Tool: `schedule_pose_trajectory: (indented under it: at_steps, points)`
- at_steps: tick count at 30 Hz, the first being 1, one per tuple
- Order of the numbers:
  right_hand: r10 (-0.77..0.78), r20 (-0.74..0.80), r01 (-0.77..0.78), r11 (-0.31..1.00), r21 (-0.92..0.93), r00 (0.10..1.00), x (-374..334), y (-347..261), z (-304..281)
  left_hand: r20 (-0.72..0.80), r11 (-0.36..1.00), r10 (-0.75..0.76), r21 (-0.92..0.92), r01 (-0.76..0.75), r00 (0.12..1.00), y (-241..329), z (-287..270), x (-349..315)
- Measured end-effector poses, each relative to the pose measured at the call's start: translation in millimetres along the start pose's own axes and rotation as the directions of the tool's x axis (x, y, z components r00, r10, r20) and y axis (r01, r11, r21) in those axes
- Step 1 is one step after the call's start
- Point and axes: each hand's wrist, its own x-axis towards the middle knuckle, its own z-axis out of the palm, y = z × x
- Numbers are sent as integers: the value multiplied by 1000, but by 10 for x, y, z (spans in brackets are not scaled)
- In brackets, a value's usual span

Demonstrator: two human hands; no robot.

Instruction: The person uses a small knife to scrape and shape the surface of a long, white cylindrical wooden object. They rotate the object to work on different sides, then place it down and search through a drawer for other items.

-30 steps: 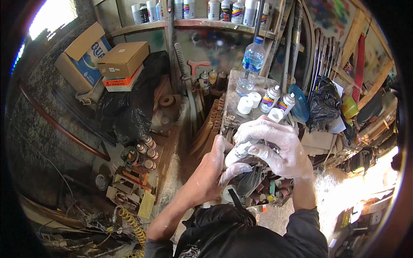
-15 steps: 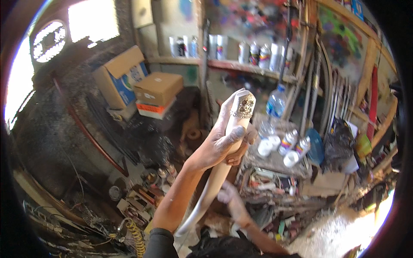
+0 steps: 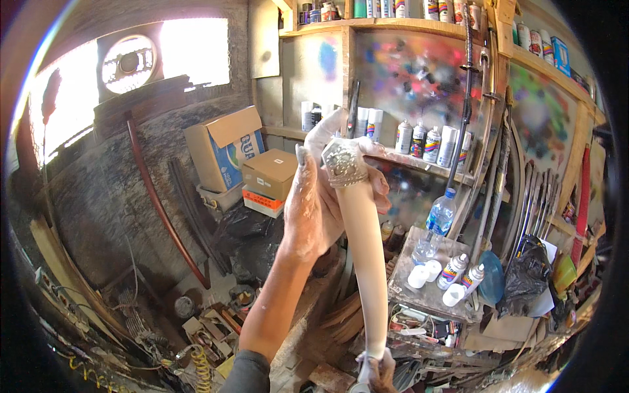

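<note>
A long, curved, cream-coloured sword scabbard (image 3: 363, 262) with an ornate metal fitting at its upper end stands nearly upright in front of me. My left hand (image 3: 318, 203) supports it just below and behind that fitting; the fingertips come round on the right, while the thumb points up, off the surface. Down at the lower edge, my right hand (image 3: 377, 372) grips the bottom part, its fingers partly cut off by the picture. Whitish dust or paint coats both hands.
A small worn table (image 3: 400, 288) at right carries spray cans (image 3: 452, 270), white caps and a water bottle (image 3: 440, 213). Cardboard boxes (image 3: 268, 171) sit at left behind my forearm. More cans line the shelf (image 3: 419, 164); long rods and swords (image 3: 465, 98) lean at the back right.
The scabbard has swung more upright and its lower end moved right. My left hand has loosened from a full wrap, its thumb lifted. My right hand, apart before, now grips the lower end.
</note>
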Motion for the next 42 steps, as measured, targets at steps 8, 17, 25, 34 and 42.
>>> schedule_pose_trajectory:
  at_steps: [8, 17, 25, 34, 42]
  points:
    - [-158, -127, 92, 905, -416, 979, -187, -100, -525, 84, 946, 7, 322, -34, 996, 25, 41, 16]
    - [-12, -126, -43, 905, -422, 992, -283, -97, -1036, -215, 988, -27, 142, 59, 976, 349, -865, 302]
    - [-252, -106, 97, 678, -729, 962, -70, -438, -853, -444, 955, -273, -16, 297, 854, 0, -803, 98]
    - [-280, -108, 34, 458, -888, 954, -19, -741, -664, -408, 856, -129, 415, 309, 904, -219, -703, -21]
    - [-273, -429, -164, 650, -742, 861, -18, -591, -925, 33, 900, -339, 301, 314, 940, -88, -740, -398]
